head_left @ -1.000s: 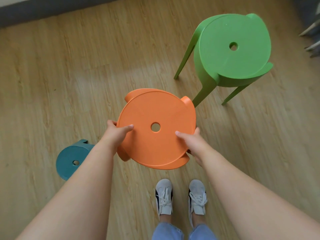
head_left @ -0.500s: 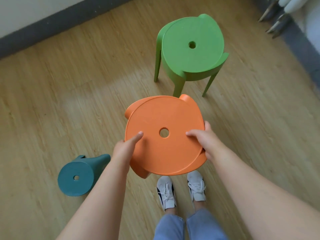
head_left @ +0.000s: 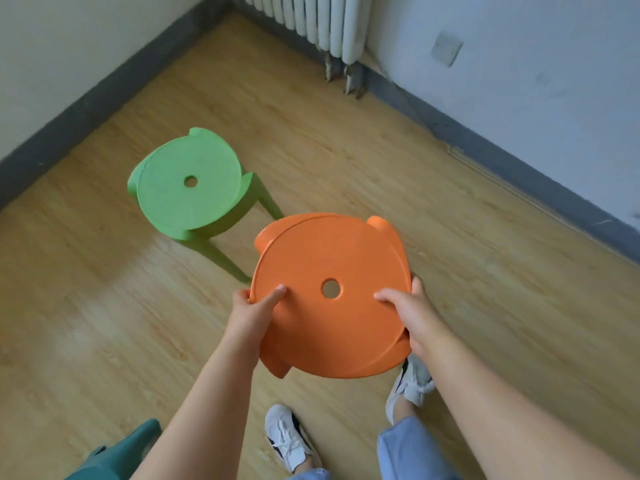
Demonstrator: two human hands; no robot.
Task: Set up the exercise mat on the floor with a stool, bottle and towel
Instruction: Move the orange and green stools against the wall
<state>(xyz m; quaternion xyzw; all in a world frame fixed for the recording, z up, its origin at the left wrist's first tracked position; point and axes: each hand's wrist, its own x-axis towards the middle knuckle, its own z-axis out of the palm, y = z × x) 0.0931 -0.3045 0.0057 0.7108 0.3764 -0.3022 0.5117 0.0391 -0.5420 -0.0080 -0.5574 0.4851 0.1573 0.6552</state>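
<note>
An orange plastic stool (head_left: 332, 268) with a round seat and a centre hole is held up off the wooden floor in front of me. My left hand (head_left: 251, 311) grips the seat's left rim, thumb on top. On the right rim my right hand (head_left: 410, 317) holds it the same way. Most of the stool's legs are hidden under the seat. No mat, bottle or towel is in view.
A green stool (head_left: 188, 185) stands upright on the floor to the left and beyond. A teal stool (head_left: 117, 455) lies at the bottom left, partly behind my forearm. A white radiator (head_left: 322, 26) stands in the room's corner ahead. My feet in white shoes (head_left: 289, 438) are below.
I have turned right with the orange stool still in both hands. The green stool now appears at the left, the teal one slid to the bottom edge, and the corner with the radiator came into view.
</note>
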